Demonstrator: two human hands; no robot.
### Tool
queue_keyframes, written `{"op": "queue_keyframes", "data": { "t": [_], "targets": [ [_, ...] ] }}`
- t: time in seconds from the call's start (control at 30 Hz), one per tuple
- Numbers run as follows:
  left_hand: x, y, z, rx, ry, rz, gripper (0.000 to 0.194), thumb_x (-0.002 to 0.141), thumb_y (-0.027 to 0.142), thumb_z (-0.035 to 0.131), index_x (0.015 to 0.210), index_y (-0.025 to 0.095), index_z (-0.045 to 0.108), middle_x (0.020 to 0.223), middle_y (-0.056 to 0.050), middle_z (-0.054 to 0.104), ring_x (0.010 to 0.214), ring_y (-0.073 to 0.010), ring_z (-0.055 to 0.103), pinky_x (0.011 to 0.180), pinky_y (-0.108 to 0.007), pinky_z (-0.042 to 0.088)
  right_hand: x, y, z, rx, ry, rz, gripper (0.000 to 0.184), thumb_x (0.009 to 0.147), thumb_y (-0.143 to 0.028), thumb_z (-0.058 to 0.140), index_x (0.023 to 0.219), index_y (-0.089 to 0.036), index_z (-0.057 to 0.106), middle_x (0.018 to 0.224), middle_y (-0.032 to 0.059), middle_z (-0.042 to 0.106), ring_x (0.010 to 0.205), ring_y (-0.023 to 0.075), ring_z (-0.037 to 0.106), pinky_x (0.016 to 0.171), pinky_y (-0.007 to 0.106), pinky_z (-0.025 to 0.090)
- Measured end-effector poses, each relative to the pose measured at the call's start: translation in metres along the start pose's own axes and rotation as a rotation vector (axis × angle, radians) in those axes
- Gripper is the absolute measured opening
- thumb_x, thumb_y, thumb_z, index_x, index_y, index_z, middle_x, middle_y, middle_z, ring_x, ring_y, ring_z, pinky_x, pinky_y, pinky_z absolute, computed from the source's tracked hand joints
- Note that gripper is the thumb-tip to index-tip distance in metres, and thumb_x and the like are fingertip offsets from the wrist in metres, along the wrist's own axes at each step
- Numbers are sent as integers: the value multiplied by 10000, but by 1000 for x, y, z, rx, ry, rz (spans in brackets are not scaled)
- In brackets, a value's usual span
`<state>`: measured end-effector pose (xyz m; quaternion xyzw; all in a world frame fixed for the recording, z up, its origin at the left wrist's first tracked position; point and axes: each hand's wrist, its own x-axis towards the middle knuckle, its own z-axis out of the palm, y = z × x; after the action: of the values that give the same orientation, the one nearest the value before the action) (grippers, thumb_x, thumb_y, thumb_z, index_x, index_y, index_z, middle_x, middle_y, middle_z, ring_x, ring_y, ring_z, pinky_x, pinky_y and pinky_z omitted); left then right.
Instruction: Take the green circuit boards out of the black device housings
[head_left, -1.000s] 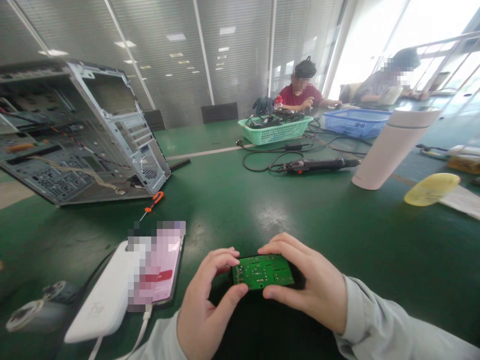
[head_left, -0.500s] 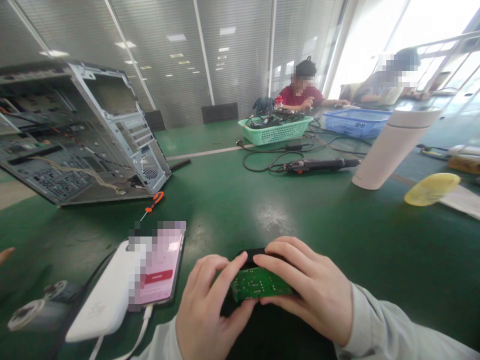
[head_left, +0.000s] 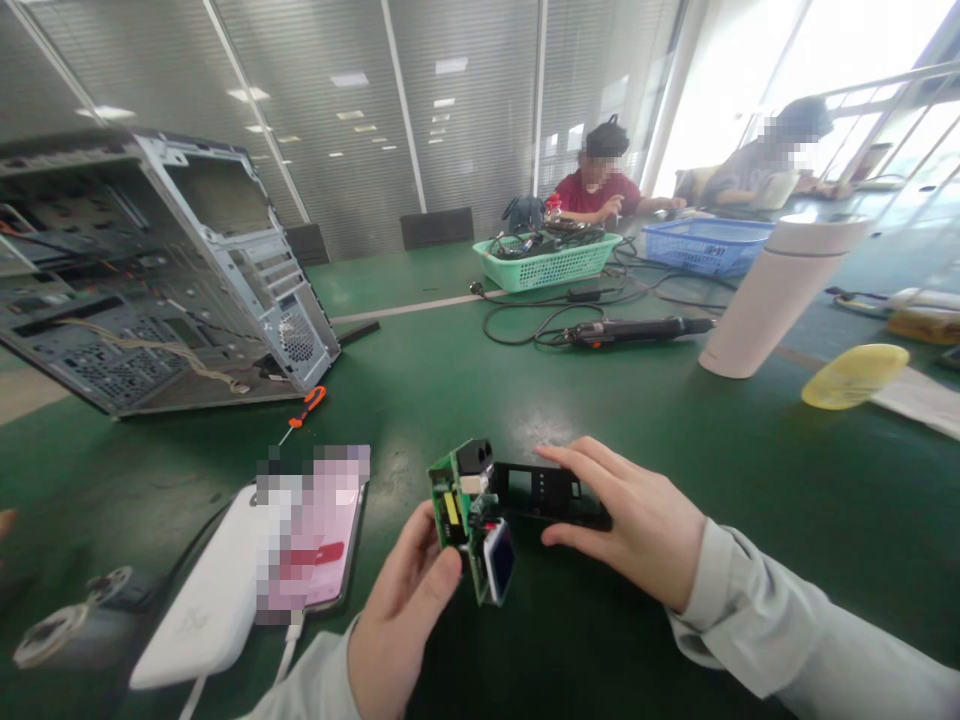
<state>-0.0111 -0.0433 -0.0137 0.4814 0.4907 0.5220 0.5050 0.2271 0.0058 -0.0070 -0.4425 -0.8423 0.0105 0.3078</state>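
Observation:
My left hand (head_left: 412, 590) grips a green circuit board (head_left: 456, 500) by its lower edge, fingers behind and thumb in front. The board is turned on edge, showing a black socket block at its top, yellow and white components, and a small dark display (head_left: 499, 560) in a white frame. My right hand (head_left: 622, 500) is closed on one end of a black plastic housing (head_left: 544, 490) with rectangular cut-outs. The housing lies just right of the board; whether the two touch is hard to tell.
On the left stand an open computer case (head_left: 172, 280), an orange-handled screwdriver (head_left: 307, 405), a white power bank (head_left: 206, 590) and a phone (head_left: 330, 530). Farther back are a green basket (head_left: 551, 268), a blue basket (head_left: 705, 248), an electric screwdriver (head_left: 637, 330) and a pink tumbler (head_left: 780, 300). Two people sit beyond.
The circuit board has come out of the black housing and been turned on edge in my left hand. My right hand has moved slightly up with the housing, apart from my left.

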Motion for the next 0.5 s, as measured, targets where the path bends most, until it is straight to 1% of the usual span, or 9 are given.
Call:
{"op": "queue_keyframes", "data": {
  "t": [0.07, 0.1, 0.17, 0.23, 0.3, 0.37, 0.43, 0.47, 0.5],
  "targets": [
    [5, -1, 2, -156, -41, -167, 440, 741, 550, 702, 1037, 225, 719, 966, -68, 728, 984, -278, 624, 843, -372, 492, -1, 0, 0, 3, -28, 2, 481, 791, -342, 696, 1214, -229, 497, 1068, 36, 531, 893, 169, 588, 717, 305, 544],
    [7, 0, 3, -211, -68, -204, 428, 724, 558, 716, 977, 213, 735, 908, -65, 734, 896, -261, 641, 786, -359, 504, -1, -1, 0, 13, -36, 10, 430, 805, -323, 670, 1192, -230, 509, 1069, 34, 531, 889, 166, 586, 714, 306, 540],
    [12, 2, 5, -297, -122, -205, 398, 719, 559, 722, 882, 196, 747, 814, -52, 731, 730, -213, 636, 690, -328, 506, 0, -4, -1, 40, -35, 46, 356, 840, -332, 611, 1170, -228, 526, 1055, 33, 537, 886, 165, 582, 717, 312, 528],
    [15, 3, 6, -353, -138, -178, 381, 735, 545, 717, 863, 188, 748, 788, -46, 725, 674, -190, 621, 647, -314, 506, 1, -4, -2, 84, -24, 105, 316, 875, -385, 553, 1142, -216, 550, 1021, 36, 551, 871, 163, 579, 728, 318, 513],
    [17, 3, 7, -374, -116, -176, 384, 734, 534, 727, 879, 180, 747, 787, -49, 724, 678, -190, 626, 631, -310, 511, 3, -4, -3, 160, -20, 201, 343, 895, -462, 507, 1104, -200, 584, 977, 41, 570, 844, 161, 578, 744, 323, 497],
    [19, 3, 7, -381, -89, -187, 404, 717, 543, 739, 869, 169, 745, 764, -51, 727, 650, -184, 631, 609, -302, 510, 6, -3, -4, 319, -36, 333, 435, 887, -554, 479, 1076, -187, 616, 975, 51, 594, 863, 171, 580, 781, 329, 486],
    [20, 3, 7, -384, -77, -192, 427, 700, 565, 742, 830, 158, 744, 731, -52, 733, 606, -175, 633, 596, -299, 507, 8, -4, -5, 559, -99, 477, 546, 856, -655, 463, 1036, -171, 641, 991, 66, 612, 902, 187, 582, 812, 324, 482],
    [20, 4, 7, -384, -75, -194, 431, 694, 570, 743, 815, 156, 743, 724, -54, 737, 598, -175, 638, 597, -300, 507, 9, -6, -5, 662, -139, 528, 596, 848, -697, 439, 991, -159, 652, 975, 75, 619, 894, 188, 586, 801, 311, 488],
    [20, 6, 8, -384, -72, -195, 433, 685, 570, 750, 803, 154, 743, 719, -56, 740, 597, -177, 642, 596, -301, 509, 9, -8, -5, 759, -202, 576, 644, 842, -733, 411, 931, -145, 656, 927, 83, 623, 839, 180, 591, 753, 293, 498]
  ]
}}
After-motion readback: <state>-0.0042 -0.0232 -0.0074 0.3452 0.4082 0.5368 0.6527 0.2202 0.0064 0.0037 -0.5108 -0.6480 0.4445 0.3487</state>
